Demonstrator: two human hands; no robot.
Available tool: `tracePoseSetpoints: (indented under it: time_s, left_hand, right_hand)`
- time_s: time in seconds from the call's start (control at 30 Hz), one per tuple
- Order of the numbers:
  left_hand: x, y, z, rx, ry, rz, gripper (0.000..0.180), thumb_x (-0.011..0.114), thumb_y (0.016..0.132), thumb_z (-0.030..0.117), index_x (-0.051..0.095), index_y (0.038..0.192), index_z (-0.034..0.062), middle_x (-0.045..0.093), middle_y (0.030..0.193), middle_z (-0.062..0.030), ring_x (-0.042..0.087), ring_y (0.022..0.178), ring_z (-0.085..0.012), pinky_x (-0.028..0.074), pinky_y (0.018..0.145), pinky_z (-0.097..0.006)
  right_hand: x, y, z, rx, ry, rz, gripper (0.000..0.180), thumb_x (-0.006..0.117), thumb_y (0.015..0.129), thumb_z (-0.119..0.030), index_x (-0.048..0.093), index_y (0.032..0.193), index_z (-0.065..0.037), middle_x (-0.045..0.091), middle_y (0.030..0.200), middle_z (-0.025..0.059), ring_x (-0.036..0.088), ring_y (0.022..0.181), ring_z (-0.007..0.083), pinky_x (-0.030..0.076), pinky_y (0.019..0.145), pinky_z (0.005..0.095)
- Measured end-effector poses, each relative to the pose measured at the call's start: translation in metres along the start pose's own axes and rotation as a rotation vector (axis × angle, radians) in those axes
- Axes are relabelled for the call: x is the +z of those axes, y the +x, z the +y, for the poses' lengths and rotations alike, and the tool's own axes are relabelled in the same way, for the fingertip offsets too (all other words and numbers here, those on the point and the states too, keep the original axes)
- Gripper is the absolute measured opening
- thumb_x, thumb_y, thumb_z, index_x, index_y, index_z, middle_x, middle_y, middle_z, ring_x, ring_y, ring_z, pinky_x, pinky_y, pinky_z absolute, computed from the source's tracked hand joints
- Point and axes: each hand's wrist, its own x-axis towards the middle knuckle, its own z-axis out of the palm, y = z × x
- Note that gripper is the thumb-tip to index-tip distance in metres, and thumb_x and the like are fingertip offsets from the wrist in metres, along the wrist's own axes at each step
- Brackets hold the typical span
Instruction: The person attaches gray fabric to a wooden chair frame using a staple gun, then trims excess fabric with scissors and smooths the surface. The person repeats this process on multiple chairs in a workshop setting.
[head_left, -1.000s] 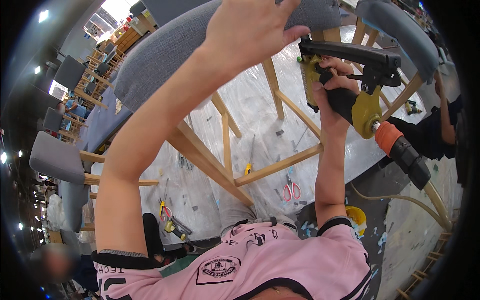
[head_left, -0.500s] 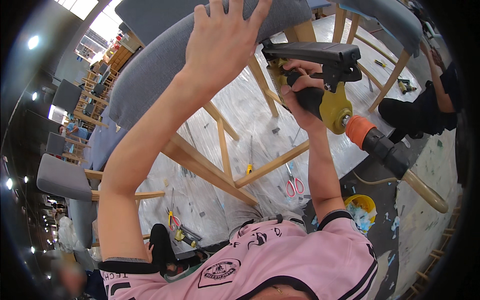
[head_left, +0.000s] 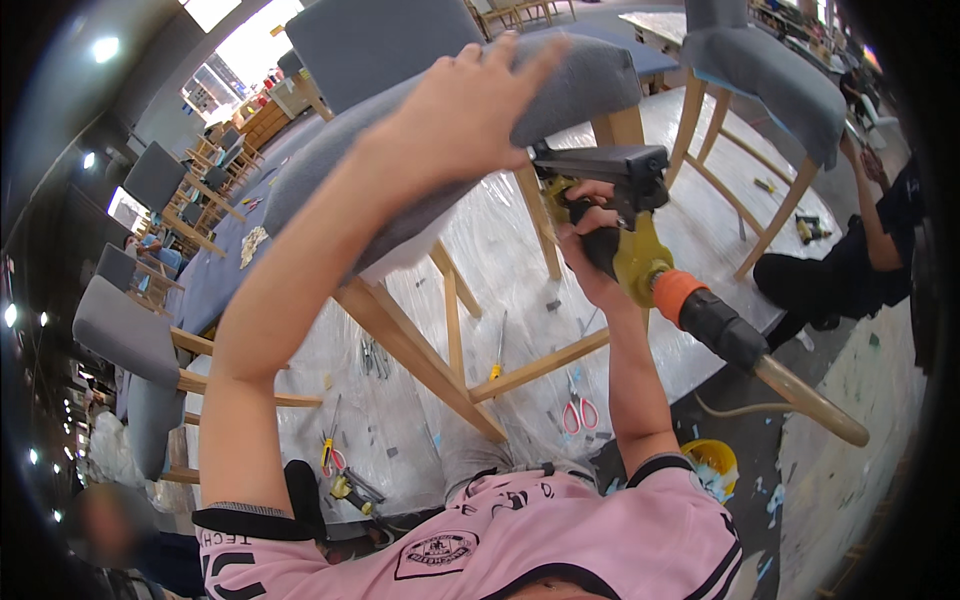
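Beneath the spread left hand (head_left: 452,122), grey seat (head_left: 585,88); right hand (head_left: 595,217) grips staple gun (head_left: 640,260).

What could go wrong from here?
1. The left hand is spread over the grey chair seat, close to the front end of the yellow-and-black tool in the right hand; a slip might hurt its fingers.
2. The left hand is blurred, so its hold may not be firm; the seat could shift.
3. The pale hose hangs off the tool and might snag.
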Motion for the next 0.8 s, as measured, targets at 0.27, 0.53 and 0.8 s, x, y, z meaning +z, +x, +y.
tracePoseSetpoints:
  time_s: [0.27, 0.53, 0.8]
  left_hand:
    - [0.041, 0.037, -0.098, 0.196, 0.059, -0.124, 0.049, 0.036, 0.11, 0.033, 0.047, 0.145, 0.0005, 0.047, 0.149, -0.0353, 0.061, 0.123, -0.0479, 0.049, 0.105, -0.05]
    - [-0.01, -0.014, -0.017, -0.091, 0.014, -0.049, 0.058, 0.052, 0.103, 0.045, 0.05, 0.141, 0.0013, 0.064, 0.126, -0.0289, 0.068, 0.103, -0.0424, 0.054, 0.09, -0.049]
    - [0.015, -0.039, -0.004, 0.056, 0.437, 0.132, 0.08, 0.062, 0.096, 0.053, 0.039, 0.157, 0.0062, 0.051, 0.142, -0.0292, 0.057, 0.116, -0.041, 0.046, 0.096, -0.048]
  right_hand:
    - [-0.011, 0.025, 0.027, -0.287, 0.084, -0.035, 0.023, 0.069, 0.082, 0.01, 0.056, 0.095, -0.005, 0.065, 0.116, 0.0152, 0.059, 0.124, 0.0342, 0.04, 0.11, 0.0482]
    - [-0.006, 0.023, 0.027, -0.327, 0.013, -0.103, 0.026, 0.074, 0.088, 0.006, 0.054, 0.099, -0.006, 0.066, 0.119, 0.0196, 0.061, 0.126, 0.0389, 0.045, 0.111, 0.052]
    - [0.002, 0.004, 0.023, -0.342, -0.051, -0.078, 0.026, 0.077, 0.089, -0.003, 0.054, 0.099, -0.01, 0.065, 0.121, 0.0174, 0.062, 0.121, 0.0325, 0.045, 0.109, 0.0486]
